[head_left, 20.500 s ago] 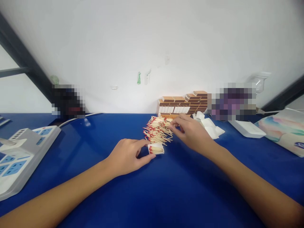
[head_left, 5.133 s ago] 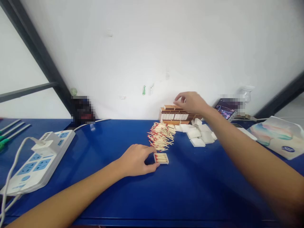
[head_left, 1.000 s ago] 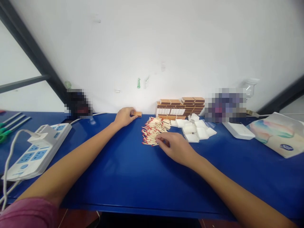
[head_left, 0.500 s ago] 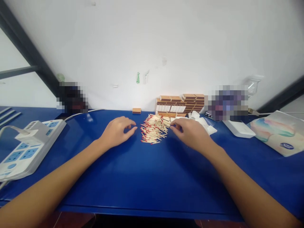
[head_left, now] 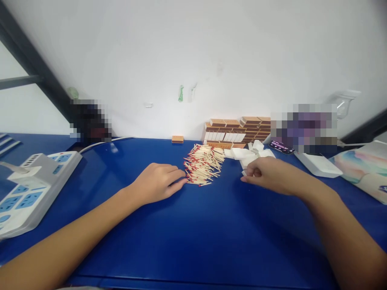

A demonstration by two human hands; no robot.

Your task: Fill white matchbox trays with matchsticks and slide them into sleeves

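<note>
A heap of red-tipped matches (head_left: 204,165) lies loose on the blue table (head_left: 187,233). My left hand (head_left: 160,183) rests at the heap's left edge, its fingers extended and the fingertips at the nearest matches; nothing shows in its grasp. To the right, my right hand (head_left: 270,175) is curled with thumb and fingers close together, beside several white matchbox trays (head_left: 240,153). A bit of white shows at its fingertips, but I cannot tell whether it is gripped. Part of the trays is hidden behind this hand.
Matchboxes (head_left: 250,131) are stacked against the wall, and a single matchbox (head_left: 177,139) lies left of them. On the left is a white power strip (head_left: 39,189). A phone (head_left: 281,146), a white box (head_left: 322,164) and a tissue pack (head_left: 363,165) are on the right.
My right hand has moved from the heap's right edge rightward to the white trays. My left hand has come right to touch the heap's left edge. The view has shifted slightly.
</note>
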